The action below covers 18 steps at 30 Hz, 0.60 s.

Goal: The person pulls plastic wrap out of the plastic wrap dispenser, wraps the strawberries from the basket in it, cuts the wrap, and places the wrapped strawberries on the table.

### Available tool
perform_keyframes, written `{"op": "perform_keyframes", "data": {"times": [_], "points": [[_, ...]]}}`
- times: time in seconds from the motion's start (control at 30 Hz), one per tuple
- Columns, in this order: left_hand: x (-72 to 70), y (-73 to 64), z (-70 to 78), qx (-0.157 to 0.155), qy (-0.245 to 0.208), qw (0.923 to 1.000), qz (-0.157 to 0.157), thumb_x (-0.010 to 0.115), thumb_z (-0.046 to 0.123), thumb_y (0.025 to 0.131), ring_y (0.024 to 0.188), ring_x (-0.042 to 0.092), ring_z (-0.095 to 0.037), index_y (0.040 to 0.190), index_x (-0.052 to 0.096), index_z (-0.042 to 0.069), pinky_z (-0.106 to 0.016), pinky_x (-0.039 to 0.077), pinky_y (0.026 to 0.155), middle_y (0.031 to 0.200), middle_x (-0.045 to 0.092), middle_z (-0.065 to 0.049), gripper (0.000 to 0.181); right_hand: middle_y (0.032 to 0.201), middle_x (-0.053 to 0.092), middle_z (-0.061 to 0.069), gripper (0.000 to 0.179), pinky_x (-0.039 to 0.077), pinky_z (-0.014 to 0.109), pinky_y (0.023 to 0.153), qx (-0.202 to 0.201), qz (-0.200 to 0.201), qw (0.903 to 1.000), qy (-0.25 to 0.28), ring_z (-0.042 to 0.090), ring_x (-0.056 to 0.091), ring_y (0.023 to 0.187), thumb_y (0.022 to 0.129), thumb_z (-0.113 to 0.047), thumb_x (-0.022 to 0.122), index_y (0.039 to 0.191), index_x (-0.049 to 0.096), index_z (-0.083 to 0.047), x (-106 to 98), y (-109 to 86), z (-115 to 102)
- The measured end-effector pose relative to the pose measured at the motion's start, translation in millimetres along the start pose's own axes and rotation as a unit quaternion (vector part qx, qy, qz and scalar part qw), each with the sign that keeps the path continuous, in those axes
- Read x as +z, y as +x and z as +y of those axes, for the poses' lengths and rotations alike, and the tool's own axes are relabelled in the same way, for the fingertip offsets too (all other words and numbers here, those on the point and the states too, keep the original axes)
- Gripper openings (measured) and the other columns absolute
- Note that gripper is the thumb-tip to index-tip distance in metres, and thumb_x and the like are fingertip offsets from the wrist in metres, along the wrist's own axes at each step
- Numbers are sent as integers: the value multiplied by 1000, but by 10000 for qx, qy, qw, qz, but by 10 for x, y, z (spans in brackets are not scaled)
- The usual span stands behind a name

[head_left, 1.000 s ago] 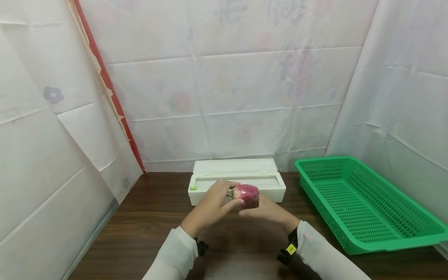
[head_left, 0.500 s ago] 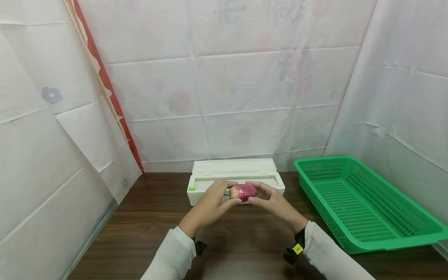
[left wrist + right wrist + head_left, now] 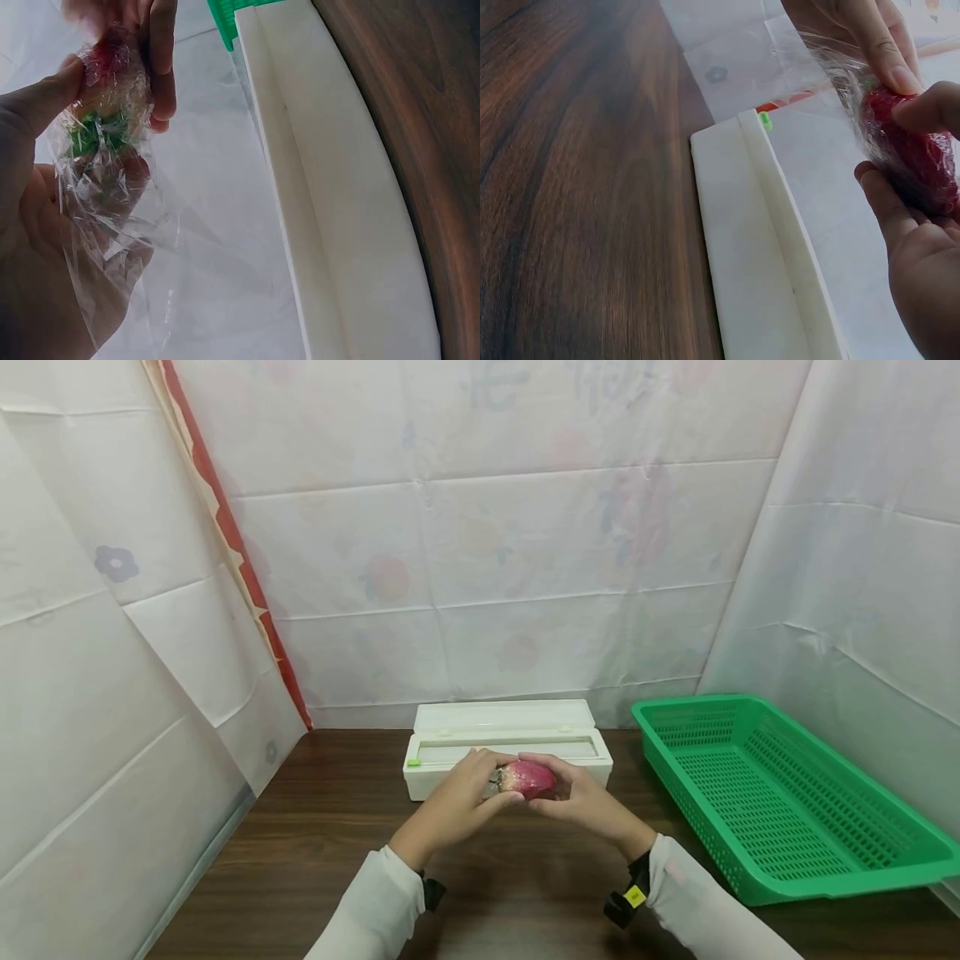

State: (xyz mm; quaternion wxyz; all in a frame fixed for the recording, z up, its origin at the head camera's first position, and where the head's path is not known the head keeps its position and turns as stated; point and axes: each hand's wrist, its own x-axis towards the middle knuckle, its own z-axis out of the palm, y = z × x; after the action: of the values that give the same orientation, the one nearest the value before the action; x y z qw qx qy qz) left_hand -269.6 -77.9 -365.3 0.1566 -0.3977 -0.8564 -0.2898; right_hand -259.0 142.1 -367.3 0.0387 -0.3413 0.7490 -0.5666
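A red fruit or vegetable with a paler, speckled left end is held up between both hands, in front of a white box. Clear cling film wraps it and trails in a loose, crumpled tail past its green end; its exact kind I cannot tell. My left hand pinches the pale end between thumb and fingers. From the other side my right hand curls thumb and fingers round the red end. In the right wrist view its thumb presses on the wrapped surface.
Behind the hands stands the white cling film dispenser box, lid raised, with a green slider at its left. A green perforated basket sits at the right. White sheeting encloses the dark wooden table.
My right hand has come up from beneath the fruit or vegetable to grip its red end. The left hand keeps its hold, and the wrapped piece is tilted slightly differently.
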Motion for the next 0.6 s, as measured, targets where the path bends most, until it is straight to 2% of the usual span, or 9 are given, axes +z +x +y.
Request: {"op": "perform_keyframes", "data": {"times": [0.17,0.37,0.43,0.53,0.6], "points": [[11,-2,-5,-42,-77,10000,-8,58,43,89,102,49,-4,128,49,12,-48,23,112,109,57,4,51,124,49,18,62,53,27,77,-249,10,9982,-554,21,54,99,79,11,61,135,37,-1,61,21,-64],[11,-2,0,-113,-138,9998,-3,58,44,89,103,48,-4,128,49,12,-45,25,112,110,57,5,51,118,54,15,61,56,33,75,-649,575,9835,-1585,19,55,94,72,13,65,127,42,0,153,58,-109],[5,-5,6,-175,-235,9996,-18,59,43,88,103,47,-4,127,50,13,-41,36,106,111,57,5,50,117,55,16,61,57,34,73,-723,690,9808,-1675,20,57,92,71,11,67,126,43,-1,160,75,-67],[-7,-12,19,-237,-417,9988,-44,63,42,86,102,47,-3,126,51,14,-36,48,92,113,56,5,50,116,55,13,66,57,32,69,-657,712,9820,-1622,18,57,88,71,5,71,129,43,-6,133,100,66],[-7,-13,21,-192,-450,9988,-61,64,41,86,102,47,-4,126,51,15,-37,47,94,113,57,5,50,115,55,11,70,57,30,67,-563,636,9844,-1543,18,57,87,72,0,74,133,41,-11,101,112,166]]}}
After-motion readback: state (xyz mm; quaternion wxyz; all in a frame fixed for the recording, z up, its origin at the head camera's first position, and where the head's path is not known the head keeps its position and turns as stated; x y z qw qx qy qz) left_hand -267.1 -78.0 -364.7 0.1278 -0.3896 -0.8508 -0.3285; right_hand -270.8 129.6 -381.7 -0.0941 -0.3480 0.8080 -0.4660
